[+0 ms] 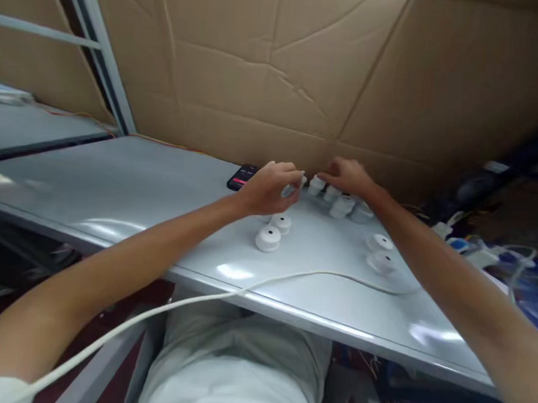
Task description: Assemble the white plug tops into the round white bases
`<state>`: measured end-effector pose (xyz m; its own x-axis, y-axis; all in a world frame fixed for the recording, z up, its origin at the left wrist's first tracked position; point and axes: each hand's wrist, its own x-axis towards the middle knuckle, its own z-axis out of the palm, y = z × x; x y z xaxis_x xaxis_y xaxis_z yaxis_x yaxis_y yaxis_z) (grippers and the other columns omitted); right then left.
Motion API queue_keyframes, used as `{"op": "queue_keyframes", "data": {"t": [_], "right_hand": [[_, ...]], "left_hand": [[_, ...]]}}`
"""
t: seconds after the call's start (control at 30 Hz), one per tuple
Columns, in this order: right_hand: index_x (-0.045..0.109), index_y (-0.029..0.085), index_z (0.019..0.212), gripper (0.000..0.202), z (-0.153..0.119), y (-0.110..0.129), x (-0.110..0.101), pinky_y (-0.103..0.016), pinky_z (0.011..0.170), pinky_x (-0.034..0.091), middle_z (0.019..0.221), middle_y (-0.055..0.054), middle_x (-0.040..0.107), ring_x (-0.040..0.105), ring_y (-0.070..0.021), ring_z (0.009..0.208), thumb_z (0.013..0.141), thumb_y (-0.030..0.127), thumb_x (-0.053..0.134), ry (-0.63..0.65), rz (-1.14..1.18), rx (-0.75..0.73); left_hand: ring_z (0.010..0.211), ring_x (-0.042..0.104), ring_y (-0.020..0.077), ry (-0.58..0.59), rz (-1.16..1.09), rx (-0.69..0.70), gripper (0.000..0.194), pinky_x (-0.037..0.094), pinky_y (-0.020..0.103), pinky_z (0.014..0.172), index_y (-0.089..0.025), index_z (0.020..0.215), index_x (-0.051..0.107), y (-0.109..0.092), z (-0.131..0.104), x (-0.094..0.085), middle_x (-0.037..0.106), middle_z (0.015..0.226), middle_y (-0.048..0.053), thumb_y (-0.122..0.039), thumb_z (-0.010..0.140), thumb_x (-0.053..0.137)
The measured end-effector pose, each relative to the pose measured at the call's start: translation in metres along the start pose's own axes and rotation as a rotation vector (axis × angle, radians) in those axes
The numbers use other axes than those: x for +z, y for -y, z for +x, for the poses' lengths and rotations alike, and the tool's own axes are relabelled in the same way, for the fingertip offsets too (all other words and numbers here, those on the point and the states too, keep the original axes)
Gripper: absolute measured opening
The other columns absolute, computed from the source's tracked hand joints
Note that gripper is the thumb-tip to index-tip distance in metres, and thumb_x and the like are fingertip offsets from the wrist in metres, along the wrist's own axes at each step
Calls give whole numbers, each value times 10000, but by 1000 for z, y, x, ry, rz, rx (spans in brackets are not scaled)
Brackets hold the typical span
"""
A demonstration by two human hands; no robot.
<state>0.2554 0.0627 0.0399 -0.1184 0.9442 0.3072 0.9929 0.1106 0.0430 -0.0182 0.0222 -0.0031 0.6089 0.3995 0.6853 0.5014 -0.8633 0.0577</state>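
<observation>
My left hand (pixel 272 186) is over the back of the grey table, its fingers curled around a small white piece that is mostly hidden. My right hand (pixel 346 175) reaches to the back of the table, fingertips pinched at the top of a white cylindrical piece (pixel 316 185). More white pieces stand beside it, one (pixel 342 206) below my right hand. Two round white pieces with dark centre holes, one (pixel 267 238) in front of the other (pixel 280 223), sit nearer me below my left hand. Another pair (pixel 379 243) lies by my right forearm.
A black phone (pixel 242 177) lies behind my left wrist. Brown cardboard (pixel 240 61) walls the back of the grey table (pixel 170 184). A white cable (pixel 191 300) crosses the table's front edge. Cables and blue items (pixel 534 305) are heaped at the right.
</observation>
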Motion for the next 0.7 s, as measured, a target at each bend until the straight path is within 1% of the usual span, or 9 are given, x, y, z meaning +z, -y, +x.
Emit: {"op": "queue_keyframes", "data": {"t": [0.03, 0.07, 0.1, 0.2, 0.27, 0.37, 0.47, 0.6, 0.7], "right_hand": [[711, 179, 1095, 380, -12, -2, -10, -400, 865, 524, 1165, -168, 790, 721, -322, 1035, 967, 522, 611, -30, 21, -17], [716, 177, 1074, 359, -27, -5, -21, -381, 835, 519, 1117, -154, 799, 725, -303, 997, 970, 500, 598, -79, 56, -48], [722, 177, 1017, 338, -44, -9, -31, -373, 795, 511, 1029, -142, 805, 726, -290, 928, 956, 487, 603, -73, 62, -62], [726, 211, 905, 341, -98, -22, -54, -369, 701, 484, 883, -106, 795, 720, -286, 800, 931, 529, 608, 50, -2, -76], [723, 216, 862, 394, -133, -33, -58, -389, 683, 492, 839, -118, 785, 726, -310, 766, 920, 587, 604, 157, -65, -34], [749, 210, 975, 505, -174, -48, -47, -423, 693, 526, 920, -140, 800, 752, -344, 807, 941, 676, 559, 215, -60, 4], [743, 213, 1060, 532, -202, -56, -27, -436, 700, 561, 1001, -137, 795, 752, -312, 756, 928, 700, 575, 196, 39, -12], [713, 220, 1083, 442, -222, -51, -10, -434, 727, 573, 1076, -130, 758, 736, -270, 743, 983, 616, 545, 85, 153, -76], [685, 257, 1036, 347, -223, -41, -8, -424, 672, 557, 974, -99, 756, 712, -267, 707, 980, 580, 568, 80, 200, -134]], "left_hand": [[1043, 694, 256, 53, 33, -8, 182, 486, 373, 906, -168, 1009, 734, 3, 6, 2, 744, 1082, 108, -230, 929, 582], [1111, 683, 281, 105, 71, -19, 215, 486, 396, 941, -161, 1052, 742, 6, 13, 6, 742, 1148, 128, -239, 922, 589], [1167, 668, 304, 162, 111, -29, 253, 484, 418, 976, -152, 1094, 746, 9, 23, 10, 737, 1206, 147, -246, 916, 594], [1306, 613, 366, 327, 228, -73, 403, 455, 479, 1085, -101, 1267, 716, 16, 60, 30, 710, 1327, 203, -265, 919, 596], [1346, 594, 391, 450, 288, -109, 526, 429, 497, 1139, -61, 1377, 662, 19, 85, 44, 693, 1375, 239, -284, 901, 629], [1371, 594, 378, 596, 317, -193, 619, 362, 501, 1222, -66, 1461, 619, 22, 111, 62, 670, 1439, 242, -283, 882, 661], [1367, 610, 354, 677, 327, -251, 552, 345, 483, 1240, -103, 1411, 665, 24, 121, 72, 669, 1462, 217, -288, 891, 660], [1355, 627, 341, 626, 320, -258, 545, 354, 463, 1230, -143, 1431, 633, 27, 118, 80, 700, 1422, 188, -331, 921, 658], [1334, 641, 365, 597, 252, -235, 569, 367, 485, 1210, -130, 1412, 622, 26, 108, 78, 718, 1370, 198, -342, 891, 709]]}}
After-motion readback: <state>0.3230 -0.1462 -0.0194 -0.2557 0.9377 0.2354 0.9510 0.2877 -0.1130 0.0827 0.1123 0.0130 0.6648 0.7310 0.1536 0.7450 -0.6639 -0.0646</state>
